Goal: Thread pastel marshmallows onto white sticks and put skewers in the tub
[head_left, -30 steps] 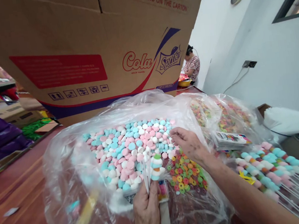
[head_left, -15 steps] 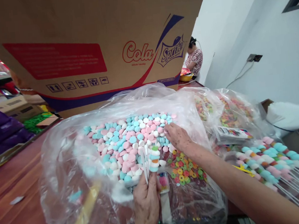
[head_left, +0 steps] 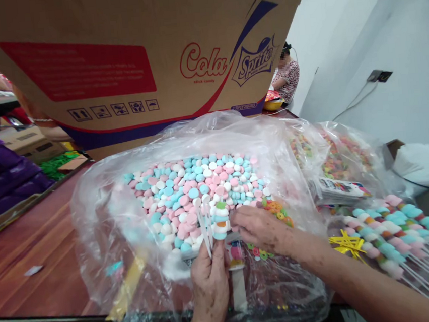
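Note:
My left hand (head_left: 210, 275) is closed round several white sticks (head_left: 206, 222) and a candy skewer (head_left: 220, 220) stacked with blue and white marshmallows, an orange piece and a green ring. Just right of that skewer is my right hand (head_left: 261, 227), fingers pinched together; whatever they hold is hidden. Behind both hands, pink, blue and white marshmallow discs (head_left: 192, 191) are spread in a large clear plastic bag (head_left: 93, 208). Ring candies (head_left: 278, 209) in orange, green and yellow lie partly covered by my right hand. Below the skewer shows a small colourful packet (head_left: 234, 254).
A big cardboard carton (head_left: 110, 19) stands behind the bag. To the right are finished skewers (head_left: 391, 230), yellow twist ties (head_left: 347, 244), a stack of printed cards (head_left: 342, 189) and bags of ring candy (head_left: 331, 152). A person (head_left: 287, 75) sits farther back.
My right hand has come back from the marshmallow discs, moving down to beside the skewer. My left hand still grips the sticks and skewer. The view has shifted slightly.

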Motion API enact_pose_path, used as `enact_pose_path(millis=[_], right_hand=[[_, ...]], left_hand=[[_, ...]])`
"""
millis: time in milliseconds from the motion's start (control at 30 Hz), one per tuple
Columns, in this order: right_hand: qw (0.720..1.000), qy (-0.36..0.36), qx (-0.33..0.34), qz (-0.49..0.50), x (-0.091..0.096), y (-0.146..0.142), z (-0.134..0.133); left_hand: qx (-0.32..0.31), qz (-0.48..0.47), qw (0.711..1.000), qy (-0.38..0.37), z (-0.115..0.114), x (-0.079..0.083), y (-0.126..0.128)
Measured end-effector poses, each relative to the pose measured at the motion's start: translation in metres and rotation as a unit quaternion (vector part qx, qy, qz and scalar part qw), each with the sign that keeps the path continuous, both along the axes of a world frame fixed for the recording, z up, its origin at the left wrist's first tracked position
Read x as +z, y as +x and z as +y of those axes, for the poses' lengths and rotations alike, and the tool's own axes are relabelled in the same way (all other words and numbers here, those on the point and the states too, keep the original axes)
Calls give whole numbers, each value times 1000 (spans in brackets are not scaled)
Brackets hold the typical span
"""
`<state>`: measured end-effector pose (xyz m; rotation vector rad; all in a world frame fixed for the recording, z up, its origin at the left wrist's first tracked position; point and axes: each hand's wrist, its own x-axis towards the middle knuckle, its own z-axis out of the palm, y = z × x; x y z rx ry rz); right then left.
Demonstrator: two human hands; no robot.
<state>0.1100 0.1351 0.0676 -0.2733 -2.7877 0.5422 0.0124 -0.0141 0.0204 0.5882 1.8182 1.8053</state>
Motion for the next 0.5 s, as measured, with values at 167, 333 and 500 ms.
enact_pose_path(millis=[167, 333, 500], right_hand=[[987, 39, -148, -55, -6, 1, 14], [988, -44, -148, 17, -5, 5, 21], [993, -9, -114, -15, -16, 0, 13]], left_hand=[[-10, 13, 1000, 1, -2, 2, 0], [-9, 25, 1000, -10, -1, 1, 0], [-5, 42, 999, -9, 0, -1, 0]])
